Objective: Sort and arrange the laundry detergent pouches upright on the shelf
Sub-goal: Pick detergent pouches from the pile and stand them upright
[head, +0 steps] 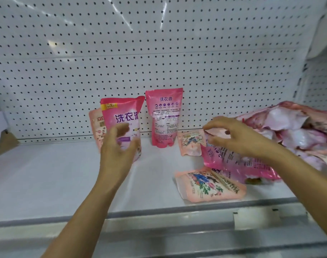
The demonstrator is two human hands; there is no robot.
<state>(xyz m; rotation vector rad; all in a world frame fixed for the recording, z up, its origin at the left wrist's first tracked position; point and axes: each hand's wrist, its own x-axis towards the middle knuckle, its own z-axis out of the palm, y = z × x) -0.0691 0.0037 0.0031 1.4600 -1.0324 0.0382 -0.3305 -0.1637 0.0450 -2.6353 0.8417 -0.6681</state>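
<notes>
Both forearms reach in over the shelf edge (159, 213). Left hand (118, 146) cups loosely, fingers curved before an upright pink detergent pouch (121, 116), contact unclear. Right hand (239, 136), fingers spread and bent, hovers over a lying pink pouch (231, 162); grip hard to judge. Beyond its wrist, a blurred pouch heap (298, 131) is cut off.

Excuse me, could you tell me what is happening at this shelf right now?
A person is sorting pink detergent pouches on a white shelf. The left hand reaches around an upright pouch; the right hand pinches a fallen pouch's top edge. Another pouch stands at the back, a floral pouch lies flat, and a heap waits at right.
</notes>
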